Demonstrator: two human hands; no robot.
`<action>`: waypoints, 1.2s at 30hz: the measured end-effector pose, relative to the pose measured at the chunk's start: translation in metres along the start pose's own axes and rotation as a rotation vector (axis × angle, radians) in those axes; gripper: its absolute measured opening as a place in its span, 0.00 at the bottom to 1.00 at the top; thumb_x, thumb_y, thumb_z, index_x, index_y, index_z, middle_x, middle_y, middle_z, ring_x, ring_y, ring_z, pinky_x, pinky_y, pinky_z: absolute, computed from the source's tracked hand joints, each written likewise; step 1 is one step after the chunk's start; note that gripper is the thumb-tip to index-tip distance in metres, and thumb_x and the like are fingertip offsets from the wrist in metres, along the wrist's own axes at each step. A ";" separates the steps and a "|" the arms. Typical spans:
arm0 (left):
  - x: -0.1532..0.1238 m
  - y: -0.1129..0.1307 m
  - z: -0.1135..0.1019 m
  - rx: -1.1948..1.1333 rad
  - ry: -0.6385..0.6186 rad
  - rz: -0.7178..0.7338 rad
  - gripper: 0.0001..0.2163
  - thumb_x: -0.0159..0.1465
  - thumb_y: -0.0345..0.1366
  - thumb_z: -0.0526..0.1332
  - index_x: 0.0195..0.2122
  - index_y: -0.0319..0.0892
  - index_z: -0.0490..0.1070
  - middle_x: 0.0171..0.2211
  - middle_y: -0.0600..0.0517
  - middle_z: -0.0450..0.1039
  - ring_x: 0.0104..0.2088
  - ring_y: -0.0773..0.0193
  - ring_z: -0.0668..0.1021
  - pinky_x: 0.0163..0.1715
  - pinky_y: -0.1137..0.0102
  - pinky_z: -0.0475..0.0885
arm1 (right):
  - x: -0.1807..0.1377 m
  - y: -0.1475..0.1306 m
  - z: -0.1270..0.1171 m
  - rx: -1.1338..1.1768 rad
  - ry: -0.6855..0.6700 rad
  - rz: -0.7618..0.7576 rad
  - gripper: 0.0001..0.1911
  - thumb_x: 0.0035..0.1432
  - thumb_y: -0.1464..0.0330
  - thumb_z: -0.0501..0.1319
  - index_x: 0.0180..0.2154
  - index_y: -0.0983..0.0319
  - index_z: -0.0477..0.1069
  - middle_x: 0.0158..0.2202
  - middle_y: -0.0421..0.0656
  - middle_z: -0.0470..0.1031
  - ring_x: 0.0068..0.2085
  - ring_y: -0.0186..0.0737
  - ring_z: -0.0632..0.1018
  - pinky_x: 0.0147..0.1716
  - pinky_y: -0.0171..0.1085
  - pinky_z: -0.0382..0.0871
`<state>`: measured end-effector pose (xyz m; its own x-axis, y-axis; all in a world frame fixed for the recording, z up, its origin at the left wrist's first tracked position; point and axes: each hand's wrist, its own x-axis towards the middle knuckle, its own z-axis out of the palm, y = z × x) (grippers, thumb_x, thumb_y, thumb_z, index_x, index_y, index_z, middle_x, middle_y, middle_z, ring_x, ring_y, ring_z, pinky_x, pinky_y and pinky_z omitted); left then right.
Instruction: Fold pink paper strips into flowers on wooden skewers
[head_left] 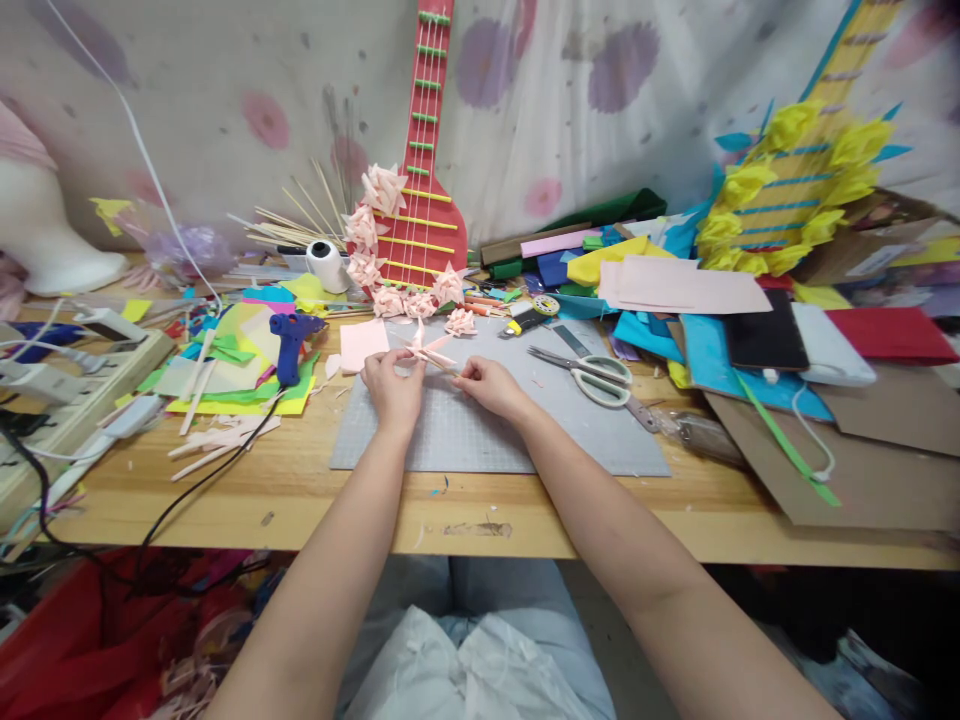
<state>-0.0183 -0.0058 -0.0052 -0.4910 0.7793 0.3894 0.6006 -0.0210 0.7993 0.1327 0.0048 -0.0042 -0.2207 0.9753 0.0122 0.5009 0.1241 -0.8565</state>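
Observation:
Pinched between the fingers of my left hand (394, 388) is a pale pink paper flower (424, 345) with pointed, spread petals. My right hand (487, 386) is closed at the tip of one petal on the flower's right side. Both hands are above the grey cutting mat (480, 445). Just beyond them lies a finished-looking pink flower (460, 321), and a square of pink paper (364, 345) is left of the mat's top. Behind stands a red paper guitar (427, 215) with strings and pink flowers along its lower left edge.
Scissors (600, 378) and a yellow-black tape measure (531, 316) lie right of my hands. A blue glue gun (291, 345) rests on coloured paper at left, its cord crossing the table. A power strip (67, 410) is far left. Cardboard (817, 470) and a yellow-flowered guitar (795, 190) are at right.

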 end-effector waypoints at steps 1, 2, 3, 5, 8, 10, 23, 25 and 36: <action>0.001 -0.001 0.000 0.037 0.007 0.026 0.08 0.48 0.36 0.63 0.29 0.42 0.71 0.35 0.49 0.64 0.42 0.60 0.67 0.46 0.65 0.60 | 0.000 0.000 0.000 -0.009 -0.008 0.001 0.10 0.46 0.64 0.59 0.22 0.61 0.60 0.18 0.36 0.67 0.21 0.30 0.66 0.22 0.30 0.54; 0.001 -0.002 -0.001 0.060 0.000 0.045 0.06 0.49 0.36 0.62 0.28 0.42 0.71 0.34 0.49 0.65 0.41 0.61 0.68 0.46 0.66 0.60 | 0.000 -0.001 0.000 -0.017 -0.013 0.001 0.10 0.46 0.64 0.59 0.22 0.62 0.60 0.18 0.36 0.67 0.21 0.30 0.66 0.22 0.30 0.54; 0.001 -0.002 -0.001 0.070 -0.020 0.053 0.05 0.50 0.35 0.61 0.27 0.42 0.70 0.33 0.50 0.66 0.40 0.62 0.68 0.44 0.68 0.61 | -0.001 -0.002 0.000 -0.022 -0.018 0.004 0.10 0.47 0.64 0.59 0.22 0.62 0.61 0.18 0.36 0.67 0.21 0.29 0.66 0.22 0.30 0.54; 0.001 -0.002 -0.001 0.074 -0.084 0.044 0.03 0.53 0.35 0.59 0.26 0.42 0.68 0.31 0.51 0.69 0.35 0.65 0.70 0.38 0.71 0.63 | -0.001 -0.003 0.000 -0.029 -0.024 0.011 0.10 0.47 0.64 0.59 0.22 0.62 0.61 0.18 0.36 0.67 0.21 0.29 0.66 0.22 0.29 0.54; 0.000 0.000 -0.003 0.095 -0.145 -0.008 0.05 0.55 0.37 0.56 0.28 0.43 0.68 0.30 0.54 0.71 0.31 0.67 0.71 0.31 0.73 0.62 | -0.002 -0.004 -0.001 -0.031 -0.026 0.016 0.10 0.47 0.64 0.59 0.22 0.62 0.62 0.18 0.36 0.67 0.21 0.29 0.66 0.21 0.29 0.54; 0.000 0.000 -0.004 0.119 -0.158 -0.039 0.06 0.56 0.39 0.56 0.31 0.45 0.69 0.30 0.55 0.73 0.31 0.67 0.72 0.30 0.73 0.61 | -0.001 -0.003 -0.002 -0.022 -0.028 0.005 0.10 0.47 0.63 0.58 0.23 0.62 0.62 0.18 0.36 0.67 0.21 0.29 0.66 0.22 0.29 0.55; 0.001 -0.002 -0.005 0.248 -0.171 0.003 0.10 0.57 0.42 0.54 0.35 0.47 0.72 0.35 0.53 0.75 0.36 0.62 0.74 0.31 0.71 0.62 | -0.002 -0.001 -0.001 -0.094 -0.036 -0.047 0.11 0.51 0.62 0.55 0.24 0.63 0.63 0.18 0.36 0.69 0.21 0.29 0.67 0.24 0.29 0.55; 0.001 -0.002 -0.006 0.262 -0.167 0.003 0.10 0.57 0.42 0.54 0.35 0.47 0.72 0.35 0.53 0.75 0.35 0.62 0.74 0.30 0.71 0.62 | -0.004 -0.003 -0.001 -0.107 -0.057 -0.067 0.10 0.52 0.63 0.55 0.24 0.63 0.63 0.18 0.36 0.69 0.21 0.29 0.67 0.24 0.29 0.55; 0.002 -0.001 -0.012 0.297 -0.160 -0.060 0.11 0.55 0.42 0.54 0.34 0.48 0.73 0.34 0.54 0.76 0.35 0.62 0.75 0.29 0.71 0.61 | -0.010 -0.013 0.006 -0.256 -0.087 -0.200 0.08 0.53 0.67 0.55 0.24 0.62 0.62 0.18 0.35 0.67 0.23 0.29 0.65 0.25 0.29 0.52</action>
<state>-0.0272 -0.0116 0.0002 -0.4396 0.8626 0.2503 0.7428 0.1924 0.6413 0.1236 -0.0081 0.0037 -0.4008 0.9091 0.1137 0.6323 0.3643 -0.6838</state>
